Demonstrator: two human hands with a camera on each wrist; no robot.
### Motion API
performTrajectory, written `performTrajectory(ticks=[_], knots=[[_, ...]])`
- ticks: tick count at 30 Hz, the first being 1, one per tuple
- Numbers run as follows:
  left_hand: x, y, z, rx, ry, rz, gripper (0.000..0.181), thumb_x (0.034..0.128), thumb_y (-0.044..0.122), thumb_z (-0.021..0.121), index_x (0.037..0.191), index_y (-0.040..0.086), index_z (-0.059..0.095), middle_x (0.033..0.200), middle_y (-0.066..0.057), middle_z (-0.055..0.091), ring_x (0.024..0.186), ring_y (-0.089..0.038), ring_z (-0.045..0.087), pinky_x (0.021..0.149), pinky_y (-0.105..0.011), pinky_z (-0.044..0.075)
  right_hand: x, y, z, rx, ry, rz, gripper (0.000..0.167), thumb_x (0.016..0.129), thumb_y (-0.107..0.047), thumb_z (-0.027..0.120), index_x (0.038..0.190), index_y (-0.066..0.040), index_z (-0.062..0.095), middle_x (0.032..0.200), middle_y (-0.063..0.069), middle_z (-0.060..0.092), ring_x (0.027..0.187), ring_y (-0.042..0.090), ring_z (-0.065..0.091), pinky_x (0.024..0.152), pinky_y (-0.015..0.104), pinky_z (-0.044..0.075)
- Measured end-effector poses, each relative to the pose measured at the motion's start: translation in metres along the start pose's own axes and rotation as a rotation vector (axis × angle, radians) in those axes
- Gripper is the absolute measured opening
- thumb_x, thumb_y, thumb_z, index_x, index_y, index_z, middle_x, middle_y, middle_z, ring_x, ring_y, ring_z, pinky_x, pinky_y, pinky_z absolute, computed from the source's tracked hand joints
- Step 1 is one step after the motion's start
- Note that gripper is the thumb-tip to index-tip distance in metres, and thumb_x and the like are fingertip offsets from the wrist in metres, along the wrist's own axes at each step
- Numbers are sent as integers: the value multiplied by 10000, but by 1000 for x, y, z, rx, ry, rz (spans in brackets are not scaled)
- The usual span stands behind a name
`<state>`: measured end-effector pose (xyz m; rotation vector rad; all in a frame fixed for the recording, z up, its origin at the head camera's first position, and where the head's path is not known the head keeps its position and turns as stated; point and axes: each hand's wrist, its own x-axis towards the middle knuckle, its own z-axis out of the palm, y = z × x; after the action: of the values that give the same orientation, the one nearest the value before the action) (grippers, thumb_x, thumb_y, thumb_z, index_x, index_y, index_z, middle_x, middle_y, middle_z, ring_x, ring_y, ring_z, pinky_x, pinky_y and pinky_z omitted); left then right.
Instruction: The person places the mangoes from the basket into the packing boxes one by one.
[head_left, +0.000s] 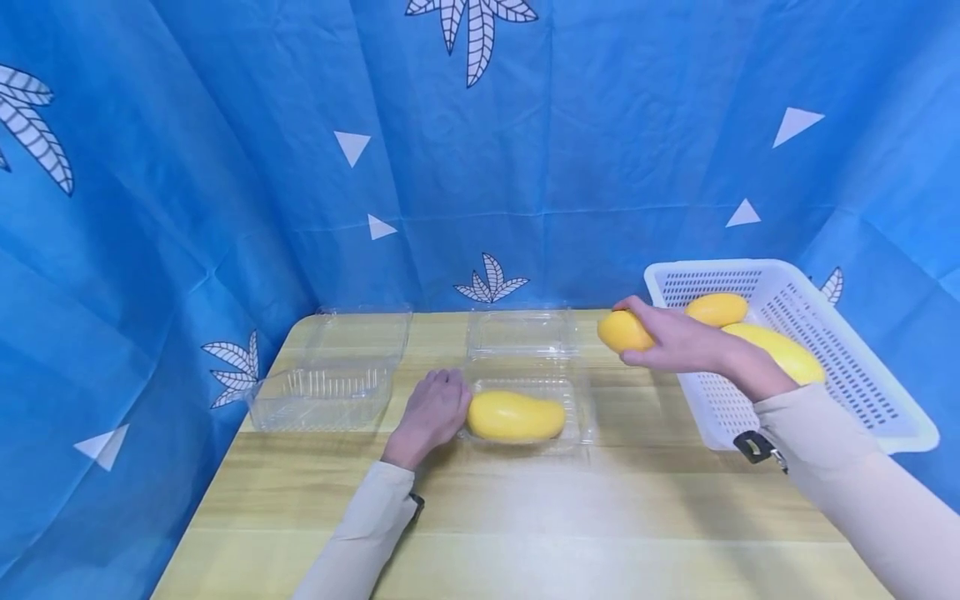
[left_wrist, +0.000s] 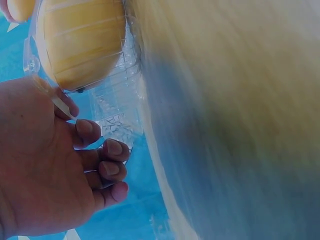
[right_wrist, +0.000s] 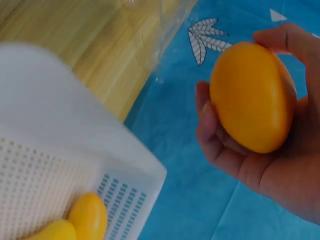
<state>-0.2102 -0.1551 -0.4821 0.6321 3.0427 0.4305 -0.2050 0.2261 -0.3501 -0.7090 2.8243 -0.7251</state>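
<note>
My right hand (head_left: pixel 663 337) grips a small orange-yellow mango (right_wrist: pixel 252 97) above the table, between the basket and the middle clear plastic container (head_left: pixel 573 408). That container stands with its lid folded back, and a large yellow mango (head_left: pixel 516 417) lies in it. At the container's left edge is my left hand (head_left: pixel 435 408), its thumb and forefinger pinching the clear rim in the left wrist view, where its other fingers (left_wrist: pixel 114 147) are curled. Behind my right forearm, a white basket (head_left: pixel 873 379) contains a small mango (head_left: pixel 716 309) and a larger yellow mango (head_left: pixel 783 350), partly covered by the arm.
Another open clear container (head_left: pixel 318 400) stands at the left of the wooden table (head_left: pixel 525 533), with no fruit visible in it. Blue patterned cloth (head_left: pixel 600 150) hangs behind the table and along both sides.
</note>
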Motion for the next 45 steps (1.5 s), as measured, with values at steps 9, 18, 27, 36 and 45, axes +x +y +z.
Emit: performTrajectory(ticks=[9, 18, 27, 36, 45], knots=[[5, 1, -2, 15, 16, 42, 230, 1073, 190, 395, 896, 93, 504, 796, -47, 475, 788, -237, 460, 750, -380, 429, 4, -6, 35, 40, -6, -59, 609, 919, -258, 684, 1413, 3, 441, 989, 58, 604, 843, 188, 588, 739, 398, 507], [5, 1, -1, 3, 26, 29, 221, 1068, 179, 400, 884, 100, 493, 798, -49, 475, 796, -242, 466, 757, -392, 435, 20, -14, 59, 69, -8, -47, 713, 907, -261, 684, 1498, 14, 398, 1151, 118, 612, 937, 223, 594, 823, 453, 515], [4, 1, -1, -12, 6, 11, 233, 1069, 213, 376, 902, 100, 494, 813, -48, 474, 808, -238, 460, 764, -396, 433, 34, -11, 87, 122, 32, -79, 723, 901, -273, 728, 1482, 41, 433, 1132, 127, 622, 915, 223, 585, 800, 426, 508], [1, 1, 0, -23, 10, 2, 247, 1076, 219, 371, 918, 87, 506, 812, -52, 474, 804, -241, 458, 770, -403, 434, 45, -21, 106, 119, -7, -13, 742, 861, -252, 691, 1497, 27, 431, 1117, 101, 608, 820, 184, 559, 715, 363, 499], [-3, 0, 0, -27, 18, -4, 232, 1077, 202, 385, 907, 86, 493, 799, -54, 466, 780, -239, 445, 744, -402, 429, 49, -26, 118, -36, 12, -34, 748, 777, -208, 746, 1464, -29, 514, 1157, 147, 607, 840, 226, 584, 730, 400, 511]])
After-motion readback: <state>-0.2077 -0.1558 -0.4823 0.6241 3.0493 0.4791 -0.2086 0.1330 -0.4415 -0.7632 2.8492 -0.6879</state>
